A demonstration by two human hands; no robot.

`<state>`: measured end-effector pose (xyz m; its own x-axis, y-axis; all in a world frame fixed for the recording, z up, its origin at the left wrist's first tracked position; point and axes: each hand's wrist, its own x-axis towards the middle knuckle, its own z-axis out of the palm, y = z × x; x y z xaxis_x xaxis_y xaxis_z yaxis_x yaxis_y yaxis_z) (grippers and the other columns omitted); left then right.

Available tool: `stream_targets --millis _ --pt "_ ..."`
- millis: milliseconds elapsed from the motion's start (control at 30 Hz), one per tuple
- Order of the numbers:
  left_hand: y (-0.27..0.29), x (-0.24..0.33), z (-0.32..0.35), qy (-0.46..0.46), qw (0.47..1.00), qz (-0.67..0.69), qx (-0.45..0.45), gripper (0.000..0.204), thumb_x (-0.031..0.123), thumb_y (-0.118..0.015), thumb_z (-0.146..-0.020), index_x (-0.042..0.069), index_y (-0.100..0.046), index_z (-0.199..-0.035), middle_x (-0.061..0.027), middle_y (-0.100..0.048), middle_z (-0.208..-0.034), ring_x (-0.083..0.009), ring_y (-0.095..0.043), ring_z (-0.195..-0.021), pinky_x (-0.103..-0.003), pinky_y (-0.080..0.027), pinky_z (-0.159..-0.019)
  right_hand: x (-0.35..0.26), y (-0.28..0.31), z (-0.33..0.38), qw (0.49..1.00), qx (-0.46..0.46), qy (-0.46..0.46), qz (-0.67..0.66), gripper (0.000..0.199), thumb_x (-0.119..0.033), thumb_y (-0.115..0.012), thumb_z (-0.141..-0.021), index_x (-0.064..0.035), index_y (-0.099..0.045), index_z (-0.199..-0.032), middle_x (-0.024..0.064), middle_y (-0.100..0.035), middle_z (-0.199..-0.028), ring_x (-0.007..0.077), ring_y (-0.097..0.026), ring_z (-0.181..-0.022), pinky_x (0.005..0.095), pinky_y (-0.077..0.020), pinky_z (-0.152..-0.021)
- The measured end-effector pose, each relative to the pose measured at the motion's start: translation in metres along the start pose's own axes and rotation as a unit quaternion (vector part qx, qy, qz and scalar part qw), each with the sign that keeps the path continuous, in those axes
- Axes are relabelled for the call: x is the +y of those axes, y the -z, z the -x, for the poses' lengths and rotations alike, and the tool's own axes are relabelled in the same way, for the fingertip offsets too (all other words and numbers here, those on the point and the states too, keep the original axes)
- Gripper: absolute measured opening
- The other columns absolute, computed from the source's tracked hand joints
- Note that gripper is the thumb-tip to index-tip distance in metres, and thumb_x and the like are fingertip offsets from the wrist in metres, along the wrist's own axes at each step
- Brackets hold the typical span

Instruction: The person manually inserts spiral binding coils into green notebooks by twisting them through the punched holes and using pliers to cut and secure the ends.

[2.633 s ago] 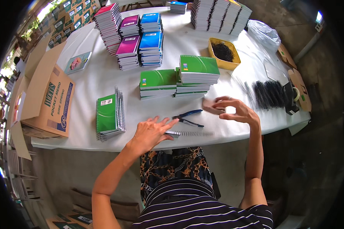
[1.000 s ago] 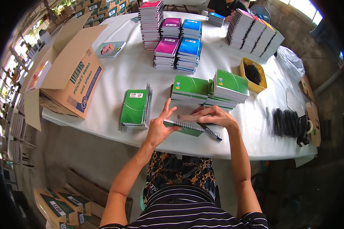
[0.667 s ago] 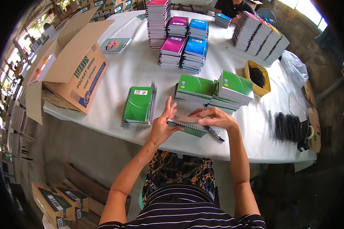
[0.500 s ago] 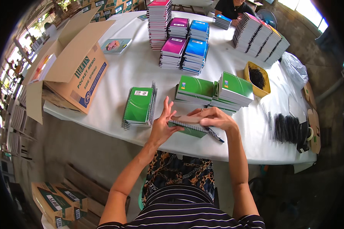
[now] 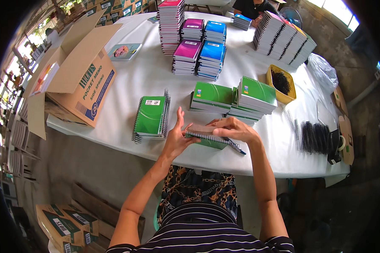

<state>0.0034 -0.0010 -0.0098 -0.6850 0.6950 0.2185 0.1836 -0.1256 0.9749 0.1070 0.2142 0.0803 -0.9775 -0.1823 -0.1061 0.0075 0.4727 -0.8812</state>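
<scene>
In front of me a green notebook (image 5: 211,143) stands on edge, its dark wire spiral (image 5: 209,136) upward. My left hand (image 5: 177,135) grips the notebook's left end, thumb along its near face, a finger pointing up. A flat brownish block (image 5: 202,129) lies along the spiral, and my right hand (image 5: 235,129) is closed on its right end. Just below the right hand is a pen-like dark tool (image 5: 239,149) at the spiral's right end; what holds it there is hidden. To the left lies a small stack of spiral-bound green notebooks (image 5: 150,116).
Behind my hands are stacks of green notebooks (image 5: 257,93), with purple (image 5: 187,50) and blue (image 5: 212,52) ones farther back. A yellow tray (image 5: 288,99) of black wire pieces and black coils (image 5: 316,138) lie right. An open carton (image 5: 86,86) stands left. Another person (image 5: 257,9) sits across the table.
The brownish block and my right hand have shifted slightly along the notebook's spiral. My left hand keeps its grip. The whole view has moved a little.
</scene>
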Motion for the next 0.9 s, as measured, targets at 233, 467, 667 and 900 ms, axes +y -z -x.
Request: stream_targets --millis 233,467,667,900 --pt "0.000 0.001 0.004 0.045 0.998 0.032 0.007 0.116 0.009 -0.084 -0.074 0.011 -0.001 -0.156 -0.0222 -0.015 -0.160 -0.0244 -0.033 -0.141 -0.036 -0.041 -0.110 -0.017 -0.002 0.012 0.999 0.040 0.021 -0.014 0.041 -0.038 -0.065 -0.092 -0.0003 -0.072 -0.106 0.0156 -0.065 -0.118 0.0238 -0.061 -0.102 0.0356 -0.0454 -0.090" --pt "0.019 0.013 0.006 0.114 0.974 0.074 -0.179 0.070 0.035 -0.072 -0.087 0.008 -0.044 -0.145 -0.0123 -0.045 -0.148 -0.0190 -0.041 -0.137 -0.032 -0.038 -0.108 0.003 0.027 0.125 0.941 0.285 -0.033 0.181 0.040 -0.032 -0.078 -0.080 -0.0062 -0.074 -0.110 0.0179 -0.067 -0.110 0.0279 -0.065 -0.093 0.0371 -0.0503 -0.083" --pt "0.008 0.021 0.016 0.056 0.983 0.076 -0.155 0.061 0.042 -0.065 -0.091 0.004 -0.054 -0.137 -0.0107 -0.055 -0.140 -0.0196 -0.045 -0.134 -0.034 -0.031 -0.114 0.044 -0.022 0.138 0.780 0.378 -0.128 0.482 0.064 -0.029 -0.086 -0.067 -0.0193 -0.064 -0.126 0.0142 -0.047 -0.142 0.0310 -0.041 -0.132 0.0465 -0.0273 -0.107" --pt "-0.006 0.057 0.009 -0.060 0.976 -0.208 -0.022 0.055 0.040 -0.061 -0.093 0.012 -0.052 -0.140 -0.0071 -0.061 -0.134 -0.0219 -0.062 -0.118 -0.032 -0.052 -0.092 0.061 -0.077 0.076 0.820 0.363 -0.022 0.442 0.049 -0.013 -0.068 -0.085 -0.0141 -0.055 -0.132 0.0166 -0.052 -0.117 0.0339 -0.051 -0.113 0.0506 -0.0381 -0.099"
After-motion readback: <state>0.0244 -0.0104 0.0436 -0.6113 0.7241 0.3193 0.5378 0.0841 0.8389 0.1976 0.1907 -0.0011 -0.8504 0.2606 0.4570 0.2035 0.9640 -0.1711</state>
